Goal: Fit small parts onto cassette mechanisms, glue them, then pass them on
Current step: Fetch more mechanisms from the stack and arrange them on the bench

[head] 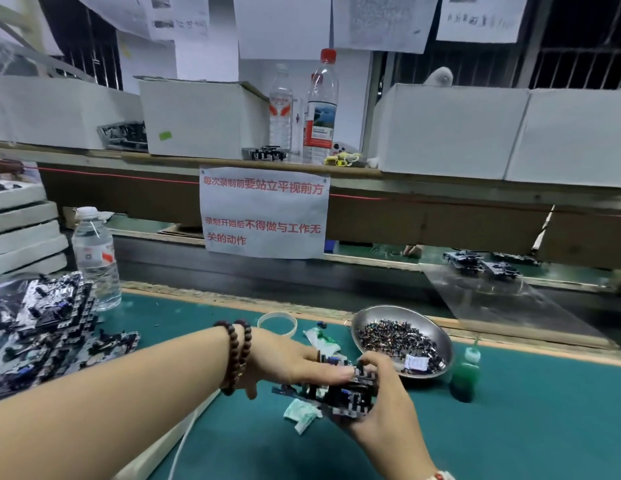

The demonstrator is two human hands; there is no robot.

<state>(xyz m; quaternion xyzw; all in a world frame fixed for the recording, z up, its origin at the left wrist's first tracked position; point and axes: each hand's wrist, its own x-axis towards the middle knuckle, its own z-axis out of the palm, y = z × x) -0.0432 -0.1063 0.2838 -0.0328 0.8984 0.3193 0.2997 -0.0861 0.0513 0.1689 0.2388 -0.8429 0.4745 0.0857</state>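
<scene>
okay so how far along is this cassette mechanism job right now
Done: two mechanisms lie on the far belt at right, seemingly passed on. In hand: both the left hand and right hand hold one mechanism beside the metal bowl of small parts. Left: the green glue bottle stands untouched, and a large pile of mechanisms waits at left.

mechanism (340,393) on mat (510,427), between left hand (295,362) and right hand (385,410) | bowl (378,315) of small parts (395,337) just behind right hand | glue bottle (465,375) right of bowl | mechanism pile (39,327) far left | water bottle (96,258) behind pile | tape ring (277,323) behind left hand
</scene>
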